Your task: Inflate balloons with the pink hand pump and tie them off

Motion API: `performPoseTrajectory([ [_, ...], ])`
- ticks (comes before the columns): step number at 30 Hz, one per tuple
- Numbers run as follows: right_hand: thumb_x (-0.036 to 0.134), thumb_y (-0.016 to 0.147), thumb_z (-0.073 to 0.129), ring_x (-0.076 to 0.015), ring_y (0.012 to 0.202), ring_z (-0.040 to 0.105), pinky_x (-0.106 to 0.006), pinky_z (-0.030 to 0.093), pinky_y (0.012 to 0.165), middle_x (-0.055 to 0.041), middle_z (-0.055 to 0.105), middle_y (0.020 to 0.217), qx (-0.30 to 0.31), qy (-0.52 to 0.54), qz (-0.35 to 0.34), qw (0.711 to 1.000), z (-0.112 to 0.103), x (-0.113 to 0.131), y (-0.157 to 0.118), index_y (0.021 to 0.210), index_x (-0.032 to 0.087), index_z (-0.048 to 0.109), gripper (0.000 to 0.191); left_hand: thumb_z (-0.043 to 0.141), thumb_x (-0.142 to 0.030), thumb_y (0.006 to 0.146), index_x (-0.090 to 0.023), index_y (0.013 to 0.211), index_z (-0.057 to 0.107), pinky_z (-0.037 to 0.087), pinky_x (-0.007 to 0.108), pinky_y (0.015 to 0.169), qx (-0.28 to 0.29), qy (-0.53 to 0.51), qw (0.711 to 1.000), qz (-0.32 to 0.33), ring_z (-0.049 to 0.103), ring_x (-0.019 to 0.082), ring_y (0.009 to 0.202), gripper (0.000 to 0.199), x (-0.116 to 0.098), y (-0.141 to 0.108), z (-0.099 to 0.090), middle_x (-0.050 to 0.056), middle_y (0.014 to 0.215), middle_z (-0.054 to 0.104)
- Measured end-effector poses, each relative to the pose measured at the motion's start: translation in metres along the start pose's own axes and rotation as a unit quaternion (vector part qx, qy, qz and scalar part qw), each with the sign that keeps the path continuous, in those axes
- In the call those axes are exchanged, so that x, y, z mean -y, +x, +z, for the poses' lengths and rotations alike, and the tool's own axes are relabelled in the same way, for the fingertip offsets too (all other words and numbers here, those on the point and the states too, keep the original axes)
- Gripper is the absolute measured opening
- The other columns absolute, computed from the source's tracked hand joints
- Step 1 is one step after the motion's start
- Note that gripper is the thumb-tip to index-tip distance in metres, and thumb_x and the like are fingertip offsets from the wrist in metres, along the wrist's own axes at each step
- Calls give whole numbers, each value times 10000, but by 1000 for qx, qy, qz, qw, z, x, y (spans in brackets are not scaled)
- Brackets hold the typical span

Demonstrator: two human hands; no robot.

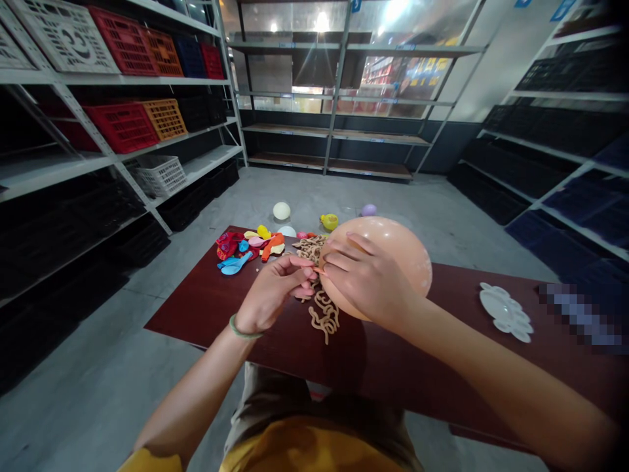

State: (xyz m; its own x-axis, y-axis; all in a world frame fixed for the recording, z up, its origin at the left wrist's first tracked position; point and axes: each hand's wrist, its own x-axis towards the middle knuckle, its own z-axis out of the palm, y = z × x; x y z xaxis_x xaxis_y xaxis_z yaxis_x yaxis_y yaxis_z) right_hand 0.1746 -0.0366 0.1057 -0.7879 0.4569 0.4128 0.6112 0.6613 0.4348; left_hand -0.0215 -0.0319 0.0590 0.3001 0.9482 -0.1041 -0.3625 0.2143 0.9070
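A large inflated peach-orange balloon [393,252] is held above the dark red table [196,308], its neck pointing left. My right hand [366,278] lies over the balloon's near left side, fingers bent around its neck end. The fingers of my left hand [282,285] pinch the tip of the neck. Beneath and between my hands is a pile of tan rubber bands [324,313], partly hidden. Left of them, a heap of uninflated balloons [236,244] in red, blue, yellow and orange lies on the table.
A white flower-edged plate [506,311] lies on the table's right. On the floor beyond are a pale balloon [282,210], a purple balloon [368,210] and a yellow one [329,222]. Shelves with crates [122,128] stand left; metal racks [334,131] stand ahead, dark shelving right.
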Motion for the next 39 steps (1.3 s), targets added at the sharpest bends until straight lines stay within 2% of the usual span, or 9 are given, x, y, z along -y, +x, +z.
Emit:
performPoseTrajectory([
  [8,126,916,526,-228,1063,613,-423,402,1047,-47,744,972,-2,-30,2,1000,0,-1,-2,891,189,727,212,797,-315,760,-137,858,695,577,224,681,54,-17,997,-45,612,81,671,228,-4,2,0,6,781,644],
  [12,119,923,517,-246,1132,599,-445,385,1078,-72,740,1055,5,-44,9,999,0,-1,-6,963,169,727,220,758,-334,790,-153,864,691,520,233,652,27,168,985,29,615,106,656,206,1,10,-2,-1,733,656],
  [15,126,943,496,-255,1182,578,-465,377,1098,-76,733,1102,11,-54,12,998,0,-1,-10,1023,168,720,241,711,-322,827,-203,1042,718,497,263,686,13,314,943,110,640,149,737,246,3,10,-4,22,833,716],
  [19,132,958,481,-257,1225,561,-485,375,1119,-60,727,1136,10,-67,5,998,4,-4,-11,1047,187,713,255,685,-329,842,-219,904,757,479,283,757,-3,408,891,199,652,186,834,145,2,7,-7,43,916,739],
  [26,122,956,503,-254,1433,365,-563,289,1189,-30,517,1478,-43,32,-21,998,23,-20,6,1394,260,515,460,721,-385,800,-172,849,702,452,249,642,-42,256,952,163,585,137,669,220,3,26,-16,17,757,678],
  [29,135,960,510,-240,1464,306,-530,264,1204,-30,416,1553,-45,71,-4,996,43,-33,5,1481,283,400,552,735,-397,788,-161,844,694,474,251,675,-111,194,957,185,603,134,697,246,7,39,-26,22,786,678],
  [33,200,985,471,-259,1404,385,-477,327,1136,-112,532,1439,-9,190,207,960,92,-46,-6,1319,205,575,350,751,-396,774,-155,829,694,512,267,730,-169,151,953,202,618,135,745,254,14,50,-47,35,855,682],
  [36,215,963,506,-234,1072,614,-385,455,937,-107,703,1105,70,284,276,916,136,-45,-10,1088,165,683,222,754,-391,771,-153,829,697,516,257,735,-200,149,947,202,613,125,748,252,20,52,-64,33,874,685],
  [39,195,927,540,-180,847,634,-295,452,786,-60,732,919,114,332,279,894,170,-34,-2,924,179,711,172,763,-386,764,-147,860,703,526,251,756,-224,137,946,190,616,123,795,264,25,50,-74,43,934,696],
])
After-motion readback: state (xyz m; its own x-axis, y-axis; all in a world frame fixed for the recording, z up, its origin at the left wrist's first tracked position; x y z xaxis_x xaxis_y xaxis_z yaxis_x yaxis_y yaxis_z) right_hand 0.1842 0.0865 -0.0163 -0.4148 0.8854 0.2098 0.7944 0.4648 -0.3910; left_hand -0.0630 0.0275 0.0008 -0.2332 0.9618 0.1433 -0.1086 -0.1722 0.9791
